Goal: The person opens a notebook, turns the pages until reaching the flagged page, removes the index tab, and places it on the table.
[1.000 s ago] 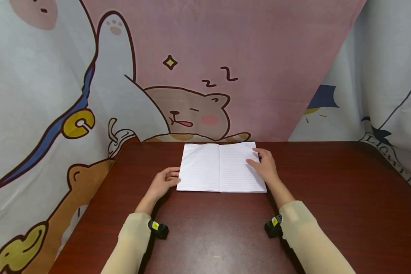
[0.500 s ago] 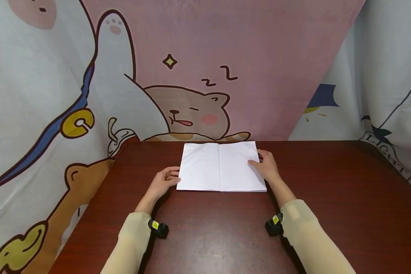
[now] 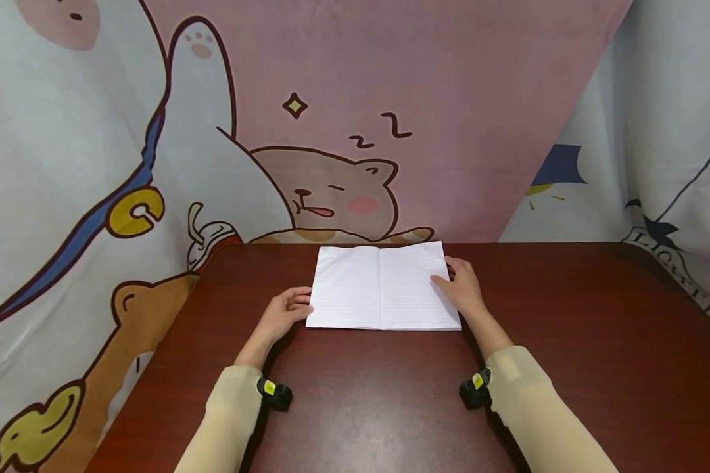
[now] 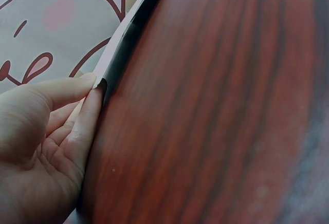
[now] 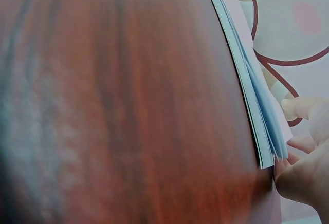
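Both side edges of a spread notebook [image 3: 349, 289] are being pinched — left hand [image 3: 279, 318] clamping its grip leftward, right hand [image 3: 463, 288] rightward — while it is lying toward the far side of the bench [image 3: 361, 394].

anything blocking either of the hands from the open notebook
Nothing visible is in the way. The left hand pinches the left edge of the open notebook, and the right hand is at its right edge, thumb over the page.

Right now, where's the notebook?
In the head view, the notebook is at the back of the table, left hand at its left edge, right hand at its right.
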{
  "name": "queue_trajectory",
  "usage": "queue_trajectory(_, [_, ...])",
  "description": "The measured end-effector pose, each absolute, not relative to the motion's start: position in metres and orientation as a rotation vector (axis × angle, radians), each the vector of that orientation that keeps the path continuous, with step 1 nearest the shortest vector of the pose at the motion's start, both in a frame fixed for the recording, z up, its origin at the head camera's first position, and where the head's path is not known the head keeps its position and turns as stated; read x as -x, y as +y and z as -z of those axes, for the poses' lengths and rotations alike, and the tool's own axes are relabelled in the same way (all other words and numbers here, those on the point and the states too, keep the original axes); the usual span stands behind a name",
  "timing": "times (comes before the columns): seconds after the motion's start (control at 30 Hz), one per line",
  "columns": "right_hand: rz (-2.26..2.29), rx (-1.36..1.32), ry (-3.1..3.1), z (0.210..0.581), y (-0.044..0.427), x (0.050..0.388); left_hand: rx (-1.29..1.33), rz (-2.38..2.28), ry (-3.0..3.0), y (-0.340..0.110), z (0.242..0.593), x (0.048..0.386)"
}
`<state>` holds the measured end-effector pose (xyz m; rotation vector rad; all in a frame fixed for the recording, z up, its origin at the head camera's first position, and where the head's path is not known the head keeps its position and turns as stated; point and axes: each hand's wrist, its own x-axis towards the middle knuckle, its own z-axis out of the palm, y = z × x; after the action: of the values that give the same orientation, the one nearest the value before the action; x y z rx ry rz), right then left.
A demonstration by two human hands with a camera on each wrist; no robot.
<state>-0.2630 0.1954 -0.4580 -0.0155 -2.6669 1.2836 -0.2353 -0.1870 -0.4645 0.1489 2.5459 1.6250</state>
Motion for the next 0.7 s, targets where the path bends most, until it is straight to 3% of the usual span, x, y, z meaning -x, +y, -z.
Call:
queue_trajectory(0.4, [-1.398, 0.153, -2.534, 0.455, 0.190, 0.263, -0.174, -1.612, 2.529, -0.181, 0.441, 0.224])
queue_trajectory(0.7, [-1.446, 0.266, -2.409, 0.461, 0.189, 0.264, -0.145, -1.625, 2.551, -0.186, 0.463, 0.235])
